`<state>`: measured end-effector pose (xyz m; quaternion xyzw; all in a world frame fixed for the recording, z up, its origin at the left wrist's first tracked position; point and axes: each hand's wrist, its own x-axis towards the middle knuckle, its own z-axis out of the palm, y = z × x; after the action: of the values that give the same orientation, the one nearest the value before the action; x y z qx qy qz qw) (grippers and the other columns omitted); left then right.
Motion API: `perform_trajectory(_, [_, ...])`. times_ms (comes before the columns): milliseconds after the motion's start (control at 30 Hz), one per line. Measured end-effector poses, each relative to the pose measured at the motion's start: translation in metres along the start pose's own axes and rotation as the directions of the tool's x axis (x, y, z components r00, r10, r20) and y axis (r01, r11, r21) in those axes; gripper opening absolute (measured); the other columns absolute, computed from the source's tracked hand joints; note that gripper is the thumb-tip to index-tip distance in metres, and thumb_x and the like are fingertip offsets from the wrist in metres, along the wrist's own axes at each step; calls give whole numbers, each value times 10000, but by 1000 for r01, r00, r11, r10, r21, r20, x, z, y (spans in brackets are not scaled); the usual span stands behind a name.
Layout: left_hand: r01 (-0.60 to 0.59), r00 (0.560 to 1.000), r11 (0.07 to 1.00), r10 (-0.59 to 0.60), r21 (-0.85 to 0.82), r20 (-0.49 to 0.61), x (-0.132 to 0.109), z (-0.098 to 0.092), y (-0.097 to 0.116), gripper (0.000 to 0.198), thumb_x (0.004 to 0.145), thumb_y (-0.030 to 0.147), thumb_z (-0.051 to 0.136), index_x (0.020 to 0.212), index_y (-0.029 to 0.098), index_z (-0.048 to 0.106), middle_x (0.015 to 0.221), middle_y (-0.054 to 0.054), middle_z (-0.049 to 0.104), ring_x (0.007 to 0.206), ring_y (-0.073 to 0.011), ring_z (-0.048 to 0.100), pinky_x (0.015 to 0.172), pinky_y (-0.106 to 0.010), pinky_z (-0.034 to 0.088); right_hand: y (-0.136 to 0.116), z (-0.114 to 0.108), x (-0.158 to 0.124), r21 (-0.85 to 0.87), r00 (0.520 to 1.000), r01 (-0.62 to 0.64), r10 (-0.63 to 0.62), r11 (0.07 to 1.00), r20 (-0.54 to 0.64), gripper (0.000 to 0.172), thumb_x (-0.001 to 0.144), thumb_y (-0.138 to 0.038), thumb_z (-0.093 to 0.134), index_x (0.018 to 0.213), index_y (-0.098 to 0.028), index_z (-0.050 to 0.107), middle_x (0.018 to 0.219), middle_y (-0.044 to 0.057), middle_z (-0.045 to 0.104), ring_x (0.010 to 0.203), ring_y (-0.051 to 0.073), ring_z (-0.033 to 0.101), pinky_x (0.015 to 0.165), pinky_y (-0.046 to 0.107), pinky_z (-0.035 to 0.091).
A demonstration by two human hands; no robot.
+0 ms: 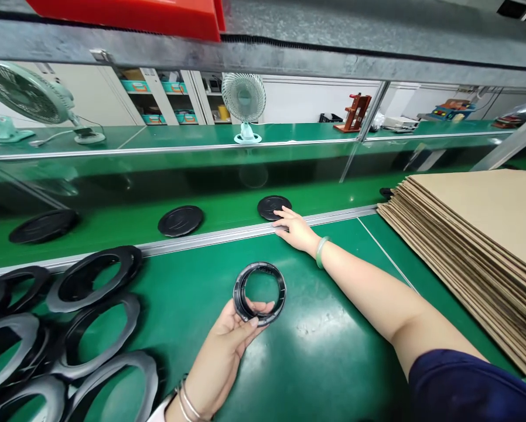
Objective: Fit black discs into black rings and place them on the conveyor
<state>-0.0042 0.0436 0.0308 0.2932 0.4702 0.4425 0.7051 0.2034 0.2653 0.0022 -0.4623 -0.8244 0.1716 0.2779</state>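
My left hand (236,337) grips a small black plastic ring (282,293) by its lower edge, thumb in front, holding it up over the green table. Farther out, my right hand (297,230) reaches across the metal rail with its fingers spread. Its fingertips are at the near right edge of a round black disc (270,206) on the green conveyor belt; whether they press on it I cannot tell. Another black disc (180,221) lies to the left on the belt, and a further black disc (45,225) sits at the far left.
Several larger black rings (133,316) are heaped on the table at the left. A tall stack of cardboard sheets (478,193) stands at the right. The metal rail (228,232) separates table and belt. Overhead runs a metal shelf (289,55) with a red bin (157,14).
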Motion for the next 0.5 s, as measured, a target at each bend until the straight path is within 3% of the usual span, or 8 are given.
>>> perform_trajectory(133, [-144,989,969,147,201,1,2,7,-15,264,782,331,747,982,189,650,1096,-118,757,1111,-289,676,1039,-441,477,1,0,0,45,999,11,-13,999,33,264,874,-139,646,1113,-197,741,1472,82,511,1481,286,286,1220,514,264])
perform_trajectory(333, [-294,956,832,249,471,157,-1,5,-30,174,821,331,690,946,210,690,1102,-115,736,1096,-280,681,990,-405,519,1,-1,0,82,998,17,-22,996,60,295,886,-133,619,1156,-197,720,1497,79,481,1496,266,250,1223,515,261])
perform_trajectory(500, [-441,890,758,303,481,340,-3,-5,-34,136,787,348,734,861,235,745,962,-79,747,952,-250,719,895,-340,566,-1,-2,-1,88,996,22,-29,996,82,327,893,-142,614,1200,-214,701,1517,63,456,1504,247,230,1220,500,276])
